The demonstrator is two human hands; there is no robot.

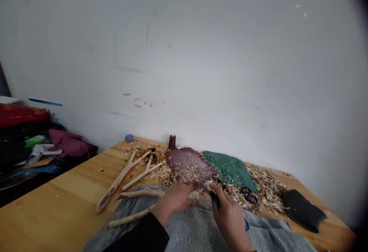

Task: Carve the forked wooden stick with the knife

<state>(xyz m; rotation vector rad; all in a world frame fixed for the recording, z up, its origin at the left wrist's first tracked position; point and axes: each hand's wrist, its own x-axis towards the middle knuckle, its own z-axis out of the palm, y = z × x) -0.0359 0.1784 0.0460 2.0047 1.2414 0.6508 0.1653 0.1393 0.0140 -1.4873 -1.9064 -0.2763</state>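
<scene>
My left hand (178,197) is closed around a pale wooden forked stick (143,193), whose two prongs reach out to the left over a grey cloth (186,231). My right hand (230,215) grips a knife (214,197) by its dark handle. The blade points up and left, close to my left fingers and the near end of the wood. Whether the edge touches the wood, I cannot tell. Two more peeled forked sticks lie left of my hands, a long one (116,185) and a shorter one (142,176).
Wood shavings (266,188) cover much of the wooden table (57,210). Maroon sheet (189,165) and green cloth (230,169) lie beyond my hands. A dark thread spool (172,142) stands by the wall, a black piece (303,210) lies right, and clothes (67,143) are piled left.
</scene>
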